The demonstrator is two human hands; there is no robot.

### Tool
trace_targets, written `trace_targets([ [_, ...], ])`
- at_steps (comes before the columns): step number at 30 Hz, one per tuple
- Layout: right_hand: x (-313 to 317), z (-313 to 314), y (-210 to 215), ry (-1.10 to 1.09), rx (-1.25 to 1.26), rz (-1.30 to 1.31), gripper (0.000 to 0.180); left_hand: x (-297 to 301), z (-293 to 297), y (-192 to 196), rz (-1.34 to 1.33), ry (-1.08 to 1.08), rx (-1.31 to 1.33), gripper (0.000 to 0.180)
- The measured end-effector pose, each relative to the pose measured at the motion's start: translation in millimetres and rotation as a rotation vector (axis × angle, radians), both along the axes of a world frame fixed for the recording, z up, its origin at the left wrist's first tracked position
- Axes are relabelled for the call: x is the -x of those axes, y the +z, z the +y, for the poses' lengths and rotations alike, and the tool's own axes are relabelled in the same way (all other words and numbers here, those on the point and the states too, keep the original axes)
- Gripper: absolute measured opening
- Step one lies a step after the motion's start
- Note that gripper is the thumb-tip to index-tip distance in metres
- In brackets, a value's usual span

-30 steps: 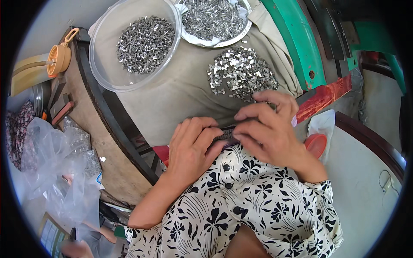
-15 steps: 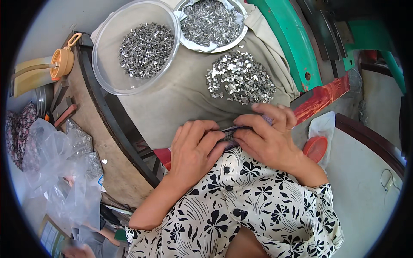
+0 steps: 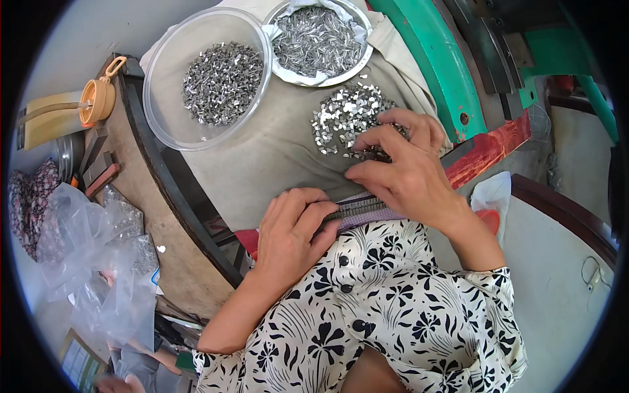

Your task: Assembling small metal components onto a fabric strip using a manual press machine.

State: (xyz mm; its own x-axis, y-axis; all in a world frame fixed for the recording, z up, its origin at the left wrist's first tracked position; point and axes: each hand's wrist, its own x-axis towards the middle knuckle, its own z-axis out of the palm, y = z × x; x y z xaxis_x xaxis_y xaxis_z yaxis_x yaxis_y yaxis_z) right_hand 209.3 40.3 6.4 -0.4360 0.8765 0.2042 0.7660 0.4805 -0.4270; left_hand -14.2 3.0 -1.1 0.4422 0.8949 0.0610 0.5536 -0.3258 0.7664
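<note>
My left hand rests at the near edge of a cloth-covered table, its fingers pressing on a narrow dark strip packed with small metal pieces. My right hand reaches forward, its fingertips spread on a loose pile of small shiny metal pieces lying on the cloth. Whether it pinches any piece is hidden by the fingers. Farther back stand a clear plastic bowl with several grey metal pieces and a round metal dish of thin metal pieces.
A green machine frame rises at the right, with a red part below it. An orange-capped container and crumpled clear plastic bags lie at the left. My lap in black-and-white floral cloth fills the bottom.
My right hand has left the strip and moved forward onto the loose pile. My left hand has stayed on the strip.
</note>
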Motion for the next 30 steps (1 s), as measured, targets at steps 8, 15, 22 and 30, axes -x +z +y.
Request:
trace_targets([
  [8, 2.4, -0.1, -1.7, 0.063, -0.024, -0.009, 0.003, -1.4, 1.8, 0.1, 0.053, -0.061, -0.097, 0.021],
  [15, 3.9, -4.6, -4.8, 0.036, -0.097, 0.002, 0.004, -3.6, 1.3, 0.9, 0.047, -0.040, -0.076, 0.024],
  [22, 7.2, -8.5, -3.6, 0.035, -0.060, -0.031, 0.014, -10.5, 1.7, -0.7, 0.072, -0.056, -0.089, 0.018],
  [30, 7.1, -20.4, -9.3, -0.064, -0.100, -0.007, 0.014, -10.6, 10.3, 0.4, 0.024, -0.009, -0.100, 0.015],
])
